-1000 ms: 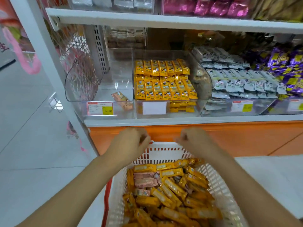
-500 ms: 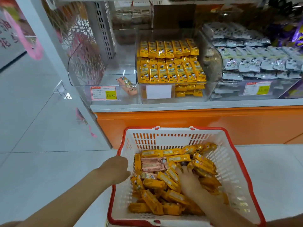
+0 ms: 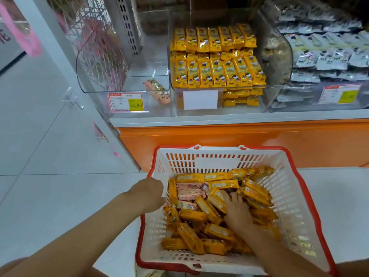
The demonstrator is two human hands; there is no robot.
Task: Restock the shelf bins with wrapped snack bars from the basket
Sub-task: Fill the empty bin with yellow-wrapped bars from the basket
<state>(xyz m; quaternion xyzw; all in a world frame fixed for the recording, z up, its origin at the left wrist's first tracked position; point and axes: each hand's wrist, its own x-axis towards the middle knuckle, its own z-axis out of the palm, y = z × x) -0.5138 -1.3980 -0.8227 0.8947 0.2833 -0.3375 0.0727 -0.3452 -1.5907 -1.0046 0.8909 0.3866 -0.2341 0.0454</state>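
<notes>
Reaching into the basket [image 3: 209, 162] at lower centre of frame: white mesh with a red rim, sitting on the floor [image 3: 50, 156] in front of the orange shelf base [image 3: 219, 136]. Right hand [image 3: 237, 213] lies palm-down on the heap of yellow bars [image 3: 201, 214], fingers stretched and slightly spread, tips dipping between wrappers; no bar visibly closed in it. Left hand [image 3: 147, 193] is at the basket's left rim with its back to the camera and fingers hidden, so can't tell if it's curled or holding anything. A few pink bars [image 3: 188, 193] sit in the basket's upper left, touching the yellow ones. Both forearms bare.

Three clear bins run across the upper frame. Left bin [image 3: 103, 90] holds one pink bar [image 3: 157, 91], tilted at its front right corner, with a price tag [image 3: 128, 101] on the front. Middle bin [image 3: 279, 62] is packed with stacked bars [image 3: 217, 72], yellow and in neat rows, with a blank white label [image 3: 200, 99] on the front. Right bin [image 3: 299, 100] holds grey-white packs [image 3: 327, 56]; it's tagged too, but the print is blurred.
</notes>
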